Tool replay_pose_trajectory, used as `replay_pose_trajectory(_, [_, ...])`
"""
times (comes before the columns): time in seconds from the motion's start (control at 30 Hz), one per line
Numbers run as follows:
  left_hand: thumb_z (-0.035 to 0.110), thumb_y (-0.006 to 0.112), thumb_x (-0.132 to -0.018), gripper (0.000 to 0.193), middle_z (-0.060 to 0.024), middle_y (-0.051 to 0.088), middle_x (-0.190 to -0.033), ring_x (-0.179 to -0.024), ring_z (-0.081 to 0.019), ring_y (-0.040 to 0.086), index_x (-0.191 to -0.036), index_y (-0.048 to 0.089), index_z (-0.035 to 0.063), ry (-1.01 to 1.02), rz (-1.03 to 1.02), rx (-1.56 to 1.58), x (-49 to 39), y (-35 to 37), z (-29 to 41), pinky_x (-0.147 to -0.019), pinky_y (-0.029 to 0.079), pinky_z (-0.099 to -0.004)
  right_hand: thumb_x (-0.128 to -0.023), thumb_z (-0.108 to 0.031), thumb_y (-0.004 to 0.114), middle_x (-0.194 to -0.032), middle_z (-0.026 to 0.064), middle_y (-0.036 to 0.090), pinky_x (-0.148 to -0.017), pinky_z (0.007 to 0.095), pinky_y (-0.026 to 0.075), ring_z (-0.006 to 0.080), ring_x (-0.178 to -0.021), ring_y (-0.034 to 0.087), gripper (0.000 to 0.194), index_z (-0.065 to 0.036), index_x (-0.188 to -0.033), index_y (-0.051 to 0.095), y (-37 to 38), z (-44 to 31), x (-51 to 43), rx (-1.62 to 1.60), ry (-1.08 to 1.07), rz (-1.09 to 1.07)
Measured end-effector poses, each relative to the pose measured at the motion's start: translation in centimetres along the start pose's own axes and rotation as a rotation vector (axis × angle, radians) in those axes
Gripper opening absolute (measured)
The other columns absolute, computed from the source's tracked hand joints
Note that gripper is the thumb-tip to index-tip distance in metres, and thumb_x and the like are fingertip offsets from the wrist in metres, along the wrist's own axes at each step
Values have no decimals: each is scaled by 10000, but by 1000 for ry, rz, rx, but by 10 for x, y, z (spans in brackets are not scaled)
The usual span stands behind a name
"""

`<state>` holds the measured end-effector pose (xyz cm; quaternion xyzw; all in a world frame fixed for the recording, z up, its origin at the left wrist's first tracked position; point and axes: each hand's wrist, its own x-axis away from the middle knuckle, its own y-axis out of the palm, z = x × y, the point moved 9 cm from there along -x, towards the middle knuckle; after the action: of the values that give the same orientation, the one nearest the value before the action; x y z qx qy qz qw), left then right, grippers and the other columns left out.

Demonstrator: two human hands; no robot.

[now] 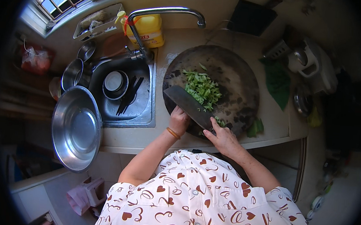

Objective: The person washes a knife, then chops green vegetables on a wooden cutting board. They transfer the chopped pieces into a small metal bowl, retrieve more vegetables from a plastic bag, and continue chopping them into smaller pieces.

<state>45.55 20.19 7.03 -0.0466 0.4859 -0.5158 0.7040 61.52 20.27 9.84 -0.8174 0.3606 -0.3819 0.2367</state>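
Observation:
A large round chopping board (239, 82) lies on the counter, with a heap of chopped green vegetable (202, 89) on its left half. My right hand (224, 139) holds a broad-bladed cleaver (187, 105) at its near right end; the handle is hidden. The blade slants across the board's near left part, beside the heap. At the blade's near side is my left hand (179, 120), its fingertips partly hidden at the blade, so I cannot tell if it grips anything. Small green bits (220, 121) lie just beyond my right fingers.
Left of the board is a steel sink (152, 110) with bowls (113, 81) and black chopsticks or utensils (130, 95). A tap (169, 9) arches above. A large metal basin (80, 130) overhangs the counter's left edge. A green cloth (276, 83) and white appliance (315, 68) stand right.

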Motion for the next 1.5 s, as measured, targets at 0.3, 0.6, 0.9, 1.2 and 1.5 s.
replay_pose_trajectory(0.3, [-4, 614, -767, 196, -153, 633, -1024, -1012, -360, 610, -960, 647, -9, -3, 3, 32, -8, -2, 6, -875, 519, -403, -915, -464, 525, -950, 348, 634, -828, 483, 486, 483, -949, 620, 729, 114, -1347, 416, 1, -32, -97, -72, -193, 174])
replay_pose_trajectory(0.6, [16, 652, -770, 179, -123, 635, -1003, -993, -329, 616, -948, 665, 23, -15, 39, -28, -12, -2, 8, -855, 517, -396, -978, -449, 499, -553, 53, 540, -416, 307, 422, 124, -443, 521, 559, -5, -1315, 540, -33, -3, -55, -479, 18, -67])
replay_pose_trajectory(0.9, [-14, 637, -702, 237, -168, 648, -964, -896, -362, 626, -932, 680, 27, -10, 43, 15, 4, 3, -3, -786, 530, -411, -933, -477, 517, -848, 321, 644, -804, 499, 508, 459, -878, 644, 673, 58, -1339, 464, -4, 2, 25, -70, -28, 75])
replay_pose_trajectory(1.2, [-18, 647, -695, 246, -166, 652, -938, -878, -363, 630, -937, 675, 15, -90, 24, 29, 4, 3, -10, -770, 527, -412, -932, -494, 503, -865, 345, 632, -792, 530, 500, 493, -874, 629, 723, 69, -1375, 402, 0, -2, -6, 38, -17, 29])
replay_pose_trajectory(1.5, [5, 639, -767, 167, -149, 633, -1002, -960, -352, 612, -935, 648, 4, -74, 37, 23, -7, 0, -1, -826, 516, -403, -909, -471, 529, -917, 346, 636, -780, 490, 509, 461, -876, 646, 727, 97, -1351, 426, -2, -26, -89, -107, -171, 77])
